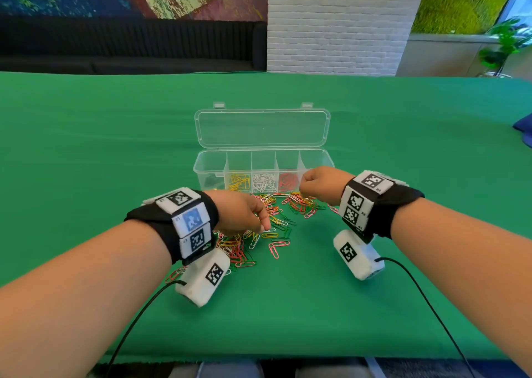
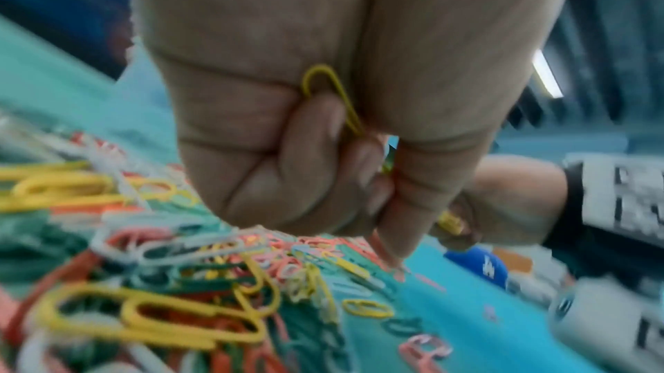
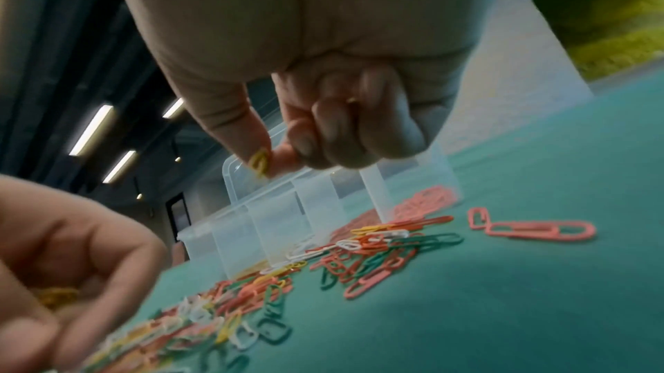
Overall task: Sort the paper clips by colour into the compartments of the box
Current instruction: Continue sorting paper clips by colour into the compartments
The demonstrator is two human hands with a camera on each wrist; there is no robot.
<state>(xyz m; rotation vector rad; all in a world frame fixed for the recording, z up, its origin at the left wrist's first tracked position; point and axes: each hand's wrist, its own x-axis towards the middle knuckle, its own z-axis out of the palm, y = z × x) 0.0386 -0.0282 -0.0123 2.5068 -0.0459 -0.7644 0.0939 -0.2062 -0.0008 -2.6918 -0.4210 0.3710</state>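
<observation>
While I collect yellow clips from the mixed pile (image 1: 267, 227) at the frame centre, I should pinch one clip only and carry it over the yellow compartment (image 1: 238, 182) of the box (image 1: 208, 161) before releasing. My left hand (image 1: 240, 213) curls round a yellow clip (image 2: 332, 98); my right hand (image 1: 321, 184) pinches another yellow clip (image 3: 259, 164) between thumb and fingers (image 3: 305, 140).

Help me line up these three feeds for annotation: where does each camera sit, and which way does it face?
Head: worn on the head, looking forward and down at the green table, the box and both hands.
Left wrist: under the left hand, looking along its fingers, which hold a yellow clip.
Right wrist: under the right hand, facing the box; the left hand shows too.
All three views share the loose clip pile.
</observation>
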